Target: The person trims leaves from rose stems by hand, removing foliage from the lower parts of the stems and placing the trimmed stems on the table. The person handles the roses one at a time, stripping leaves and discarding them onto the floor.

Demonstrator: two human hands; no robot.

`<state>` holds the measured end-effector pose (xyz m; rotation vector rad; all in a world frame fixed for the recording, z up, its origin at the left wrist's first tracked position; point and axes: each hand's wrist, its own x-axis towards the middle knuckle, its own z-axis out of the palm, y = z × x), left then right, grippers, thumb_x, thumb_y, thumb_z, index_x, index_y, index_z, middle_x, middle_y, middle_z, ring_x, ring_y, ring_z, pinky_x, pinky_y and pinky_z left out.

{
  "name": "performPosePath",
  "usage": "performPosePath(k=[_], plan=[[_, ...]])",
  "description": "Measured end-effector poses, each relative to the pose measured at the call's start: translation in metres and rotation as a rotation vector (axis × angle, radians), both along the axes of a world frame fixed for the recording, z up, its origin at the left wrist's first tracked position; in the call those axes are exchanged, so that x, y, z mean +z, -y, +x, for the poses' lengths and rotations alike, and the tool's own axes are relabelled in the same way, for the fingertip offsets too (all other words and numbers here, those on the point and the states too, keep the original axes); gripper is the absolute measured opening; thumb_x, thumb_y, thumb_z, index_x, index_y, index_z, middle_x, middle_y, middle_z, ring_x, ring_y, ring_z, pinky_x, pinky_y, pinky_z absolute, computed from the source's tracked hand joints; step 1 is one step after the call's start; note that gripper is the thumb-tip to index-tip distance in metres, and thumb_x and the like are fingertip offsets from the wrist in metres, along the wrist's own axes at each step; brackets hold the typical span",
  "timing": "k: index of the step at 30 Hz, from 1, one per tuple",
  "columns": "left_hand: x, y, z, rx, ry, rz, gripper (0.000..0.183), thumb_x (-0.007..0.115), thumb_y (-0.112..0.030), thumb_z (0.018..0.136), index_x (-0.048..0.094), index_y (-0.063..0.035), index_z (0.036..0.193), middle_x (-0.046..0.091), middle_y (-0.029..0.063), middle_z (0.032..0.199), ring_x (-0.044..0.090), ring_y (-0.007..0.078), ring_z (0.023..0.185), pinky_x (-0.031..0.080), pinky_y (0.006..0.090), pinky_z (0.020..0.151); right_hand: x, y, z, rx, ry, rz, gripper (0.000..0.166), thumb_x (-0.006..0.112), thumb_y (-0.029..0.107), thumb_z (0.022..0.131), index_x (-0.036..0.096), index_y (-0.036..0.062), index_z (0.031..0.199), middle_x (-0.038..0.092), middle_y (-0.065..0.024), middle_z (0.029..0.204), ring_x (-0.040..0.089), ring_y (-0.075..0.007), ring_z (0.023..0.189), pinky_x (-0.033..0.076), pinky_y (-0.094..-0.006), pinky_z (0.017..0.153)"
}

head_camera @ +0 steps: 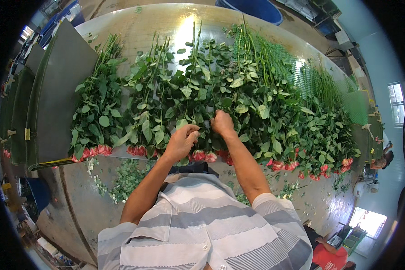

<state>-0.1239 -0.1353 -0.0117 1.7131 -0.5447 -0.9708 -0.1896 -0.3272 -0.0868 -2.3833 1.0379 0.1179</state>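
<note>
Long-stemmed roses lie across a metal table (135,20), stem ends away from me and pink-red blooms along the near edge. My left hand (183,141) is over the middle stems, fingers curled and thumb close to them; whether anything is between them is unclear. Just right of it, my right hand (222,124) is closed at a rose stem among the leaves (242,108). Below the hands are rose blooms (198,155) near my waist. A separate bunch of roses (99,98) lies on the left, and a dense row of roses (310,118) fills the right.
Grey upright panel (62,91) borders the table's left end. Green mesh (287,64) lies under stems at right. Blue tubs stand beyond the table (253,10) and at lower left (38,194). Fallen leaves (130,179) litter the floor. A person in red (330,258) is at lower right.
</note>
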Motion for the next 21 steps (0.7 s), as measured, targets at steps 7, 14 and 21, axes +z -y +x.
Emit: performPosePath(k=[7, 14, 21], plan=[[0.005, -0.002, 0.001, -0.107, 0.032, 0.063, 0.030, 0.046, -0.018, 0.093, 0.054, -0.0005, 0.116, 0.064, 0.0113, 0.100, 0.062, 0.0157, 0.083, 0.051, 0.0287, 0.070, -0.008, 0.007, -0.003, -0.026, -0.019, 0.025, 0.028, 0.068, 0.022, 0.074, 0.060, -0.0014, 0.085, 0.063, -0.0233, 0.084, 0.060, -0.0405, 0.085, 0.049, -0.0467, 0.075], [0.003, 0.001, -0.001, -0.124, 0.020, 0.079, 0.030, 0.046, -0.018, 0.093, 0.054, -0.0002, 0.116, 0.064, 0.0123, 0.101, 0.062, 0.0161, 0.083, 0.051, 0.0300, 0.072, 0.029, 0.003, -0.003, -0.077, 0.024, 0.164, 0.030, 0.064, 0.027, 0.078, 0.059, -0.0016, 0.084, 0.063, -0.0212, 0.080, 0.061, -0.0378, 0.080, 0.047, -0.0463, 0.070], [0.014, 0.013, -0.013, -0.157, 0.150, 0.098, 0.036, 0.052, -0.028, 0.090, 0.058, 0.0032, 0.106, 0.065, 0.0182, 0.096, 0.063, 0.0293, 0.090, 0.047, 0.0365, 0.079, 0.092, -0.017, -0.017, -0.065, 0.435, 0.260, 0.024, 0.057, 0.022, 0.083, 0.054, -0.0020, 0.080, 0.059, -0.0159, 0.073, 0.057, -0.0284, 0.066, 0.045, -0.0406, 0.062]])
